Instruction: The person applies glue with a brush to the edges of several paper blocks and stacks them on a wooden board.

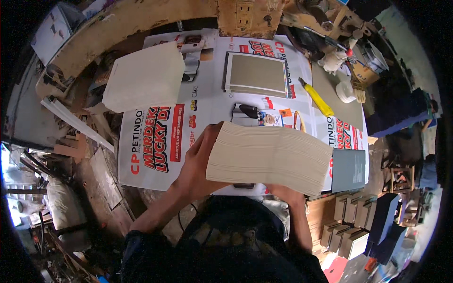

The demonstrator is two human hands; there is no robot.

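A thick block of cream paper sheets (269, 153), like a book block, is held up in front of me, its layered edges bent in a wave. My left hand (202, 158) is closed round its left end, the thumb side at the upper left corner. From below, my right hand (283, 192) grips the near side of the block toward its right end; most of its fingers are hidden under the paper. Beyond the block, a grey board panel with a white border (258, 74) lies on the table. A dark grey book cover (349, 169) lies just right of the block.
Printed poster sheets (155, 174) cover the table. At the far left stands a pile of cream paper (146, 78). A yellow cutter knife (317, 99) and a white tub (346, 92) lie at the right. Several book blocks (351, 214) are stacked below the table's right edge.
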